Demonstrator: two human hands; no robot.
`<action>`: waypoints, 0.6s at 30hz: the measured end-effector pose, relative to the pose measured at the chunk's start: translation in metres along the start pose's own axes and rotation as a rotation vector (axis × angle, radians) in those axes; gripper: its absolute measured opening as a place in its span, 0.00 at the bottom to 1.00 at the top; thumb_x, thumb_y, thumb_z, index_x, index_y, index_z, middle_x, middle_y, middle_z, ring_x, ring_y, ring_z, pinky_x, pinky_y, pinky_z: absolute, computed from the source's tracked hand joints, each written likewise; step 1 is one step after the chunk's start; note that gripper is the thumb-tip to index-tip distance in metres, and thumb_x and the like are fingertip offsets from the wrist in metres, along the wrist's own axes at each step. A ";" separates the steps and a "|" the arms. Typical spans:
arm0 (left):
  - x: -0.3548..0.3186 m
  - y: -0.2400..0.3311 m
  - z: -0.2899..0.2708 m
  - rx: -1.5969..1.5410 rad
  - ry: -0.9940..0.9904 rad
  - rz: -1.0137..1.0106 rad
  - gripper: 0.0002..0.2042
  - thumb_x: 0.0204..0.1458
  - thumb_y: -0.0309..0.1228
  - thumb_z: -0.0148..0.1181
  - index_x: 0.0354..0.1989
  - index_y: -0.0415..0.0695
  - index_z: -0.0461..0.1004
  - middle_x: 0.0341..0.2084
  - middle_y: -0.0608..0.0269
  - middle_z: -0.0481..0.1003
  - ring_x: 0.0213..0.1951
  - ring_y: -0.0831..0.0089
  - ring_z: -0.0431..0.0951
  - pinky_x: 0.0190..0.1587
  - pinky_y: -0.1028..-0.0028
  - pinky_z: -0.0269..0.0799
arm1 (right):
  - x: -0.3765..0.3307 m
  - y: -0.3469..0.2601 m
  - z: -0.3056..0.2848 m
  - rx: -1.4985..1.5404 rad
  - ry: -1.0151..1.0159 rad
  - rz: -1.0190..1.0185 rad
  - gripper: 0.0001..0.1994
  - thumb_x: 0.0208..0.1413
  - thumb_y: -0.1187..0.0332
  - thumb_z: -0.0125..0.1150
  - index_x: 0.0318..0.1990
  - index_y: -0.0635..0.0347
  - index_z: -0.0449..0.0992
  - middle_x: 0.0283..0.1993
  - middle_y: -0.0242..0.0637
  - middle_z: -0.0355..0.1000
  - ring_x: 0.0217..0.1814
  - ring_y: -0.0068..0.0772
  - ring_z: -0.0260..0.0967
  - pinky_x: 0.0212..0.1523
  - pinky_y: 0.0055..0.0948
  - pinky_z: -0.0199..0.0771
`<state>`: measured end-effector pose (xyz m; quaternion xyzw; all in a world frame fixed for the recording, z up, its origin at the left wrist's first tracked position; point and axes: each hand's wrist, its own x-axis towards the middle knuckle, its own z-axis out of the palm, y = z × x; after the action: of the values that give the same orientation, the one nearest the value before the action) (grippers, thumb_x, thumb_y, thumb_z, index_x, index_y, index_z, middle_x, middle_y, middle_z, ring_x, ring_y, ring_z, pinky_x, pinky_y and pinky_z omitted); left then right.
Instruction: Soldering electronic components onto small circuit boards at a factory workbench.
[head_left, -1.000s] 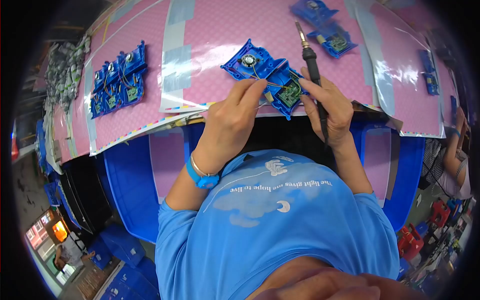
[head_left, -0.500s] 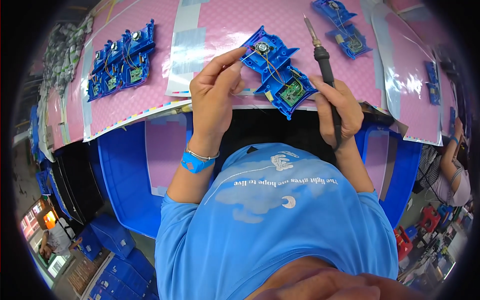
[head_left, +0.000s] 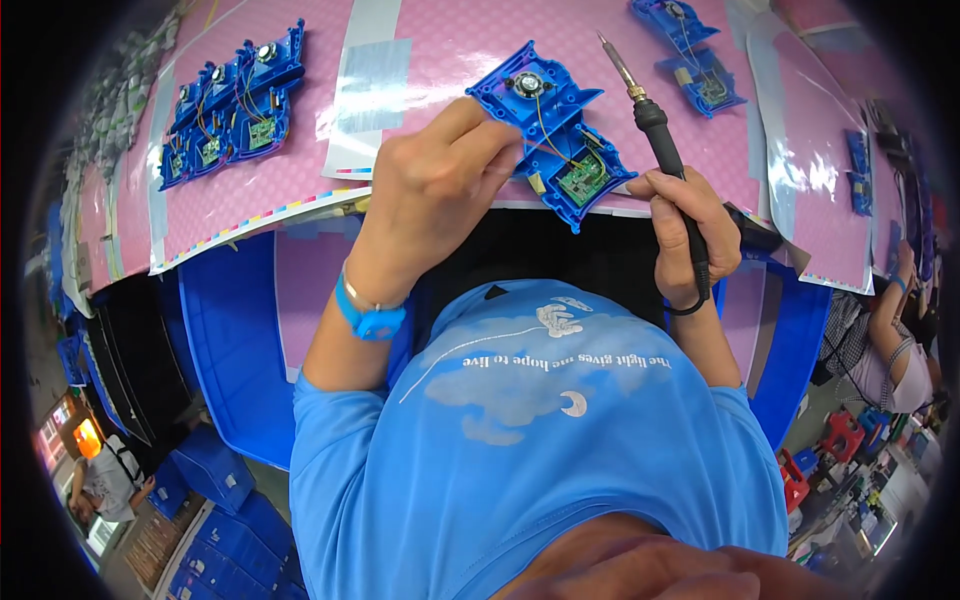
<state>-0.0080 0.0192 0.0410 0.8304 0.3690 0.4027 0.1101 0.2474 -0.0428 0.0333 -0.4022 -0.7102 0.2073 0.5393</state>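
Observation:
A blue plastic housing (head_left: 556,122) lies open on the bench in front of me, with a round speaker (head_left: 528,85) in its upper part and a green circuit board (head_left: 584,178) in its lower part. My left hand (head_left: 440,185) is closed at the housing's left edge, its fingertips pinching what looks like a thin reddish wire that runs toward the board. A yellowish wire goes from the speaker to the board. My right hand (head_left: 692,235) grips a soldering iron (head_left: 657,135) by its black handle. The iron's tip points up and away, apart from the housing.
Several similar blue housings (head_left: 235,110) with speakers and boards lie at the left, and another housing (head_left: 690,60) at the far right. Pink sheeting (head_left: 460,50) covers the bench. Below its edge stand blue bins (head_left: 235,370). Another person's arm (head_left: 890,320) is at the right.
My left hand has moved from beside the speaker down the housing's left edge, its fingers closing. One wire no longer runs straight between speaker and board. The soldering iron shifted slightly right.

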 end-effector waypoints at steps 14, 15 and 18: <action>-0.010 -0.001 0.012 -1.064 0.374 -0.736 0.13 0.58 0.20 0.64 0.51 0.35 0.80 0.31 0.69 0.78 0.27 0.85 0.71 0.28 0.84 0.67 | 0.009 -0.013 0.002 0.136 -0.067 0.004 0.13 0.60 0.72 0.57 0.47 0.73 0.78 0.26 0.42 0.73 0.27 0.29 0.70 0.29 0.28 0.68; -0.009 0.000 0.017 -0.780 0.382 -0.669 0.12 0.58 0.21 0.64 0.51 0.37 0.80 0.31 0.67 0.79 0.27 0.84 0.73 0.28 0.83 0.69 | 0.009 -0.014 0.002 0.129 -0.073 0.003 0.13 0.59 0.72 0.57 0.47 0.73 0.79 0.25 0.41 0.72 0.25 0.29 0.69 0.28 0.27 0.67; -0.010 -0.009 0.033 -0.356 0.353 -0.462 0.12 0.59 0.24 0.65 0.51 0.40 0.79 0.31 0.65 0.80 0.28 0.84 0.75 0.27 0.83 0.69 | 0.009 -0.013 0.003 0.120 -0.069 -0.012 0.12 0.59 0.73 0.58 0.45 0.73 0.79 0.24 0.39 0.72 0.23 0.28 0.68 0.27 0.27 0.66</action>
<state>0.0075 0.0223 0.0091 0.6100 0.4848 0.5627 0.2759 0.2391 -0.0429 0.0469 -0.3575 -0.7172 0.2598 0.5388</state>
